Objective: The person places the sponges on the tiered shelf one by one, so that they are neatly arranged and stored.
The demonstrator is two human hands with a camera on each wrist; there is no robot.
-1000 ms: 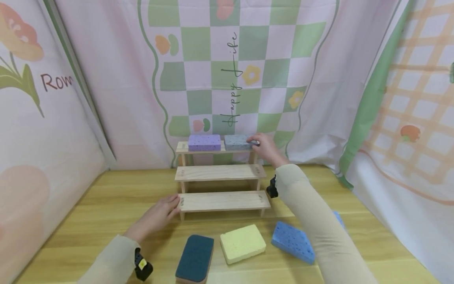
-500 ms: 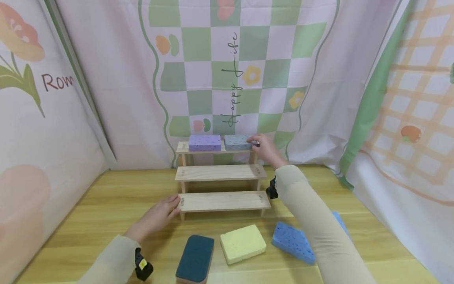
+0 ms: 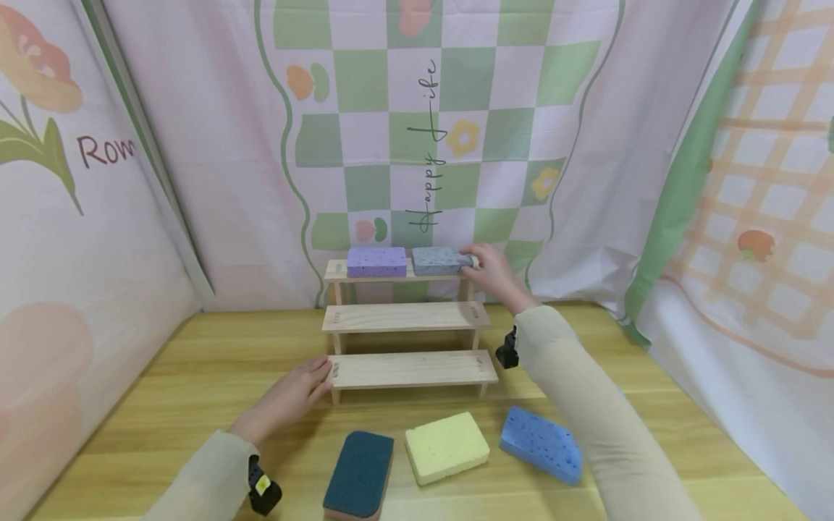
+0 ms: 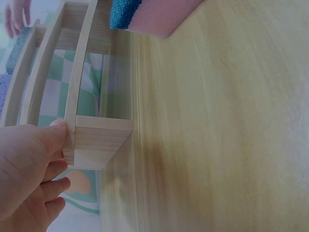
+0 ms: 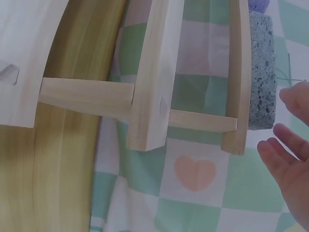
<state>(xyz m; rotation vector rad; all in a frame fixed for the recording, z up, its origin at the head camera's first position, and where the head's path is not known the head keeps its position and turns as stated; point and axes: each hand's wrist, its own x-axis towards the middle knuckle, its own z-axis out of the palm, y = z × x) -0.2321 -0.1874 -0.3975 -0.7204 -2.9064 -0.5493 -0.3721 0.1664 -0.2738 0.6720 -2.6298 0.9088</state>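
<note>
A three-tier wooden stand (image 3: 410, 369) stands on the table. On its top shelf lie a purple sponge (image 3: 376, 262) and, to the right, a grey-blue sponge (image 3: 433, 262). My left hand (image 3: 287, 398) pinches the left end of the lowest shelf; the left wrist view has the thumb on the board's edge and the fingers around its end. Beside the grey-blue sponge's right end is my right hand (image 3: 495, 275). In the right wrist view this hand (image 5: 292, 150) is spread, with a gap between the fingertips and the sponge (image 5: 262, 72).
In front of the stand lie a dark teal scouring sponge with a pink body (image 3: 360, 470), a yellow sponge (image 3: 447, 449) and a blue sponge (image 3: 541, 443). Another blue piece is nearly hidden behind the right sleeve (image 3: 593, 405). A checkered curtain (image 3: 430, 145) hangs behind.
My right hand has loosened from the grey-blue sponge and drawn slightly right. The sponge stays on the top shelf. My left hand has not moved.
</note>
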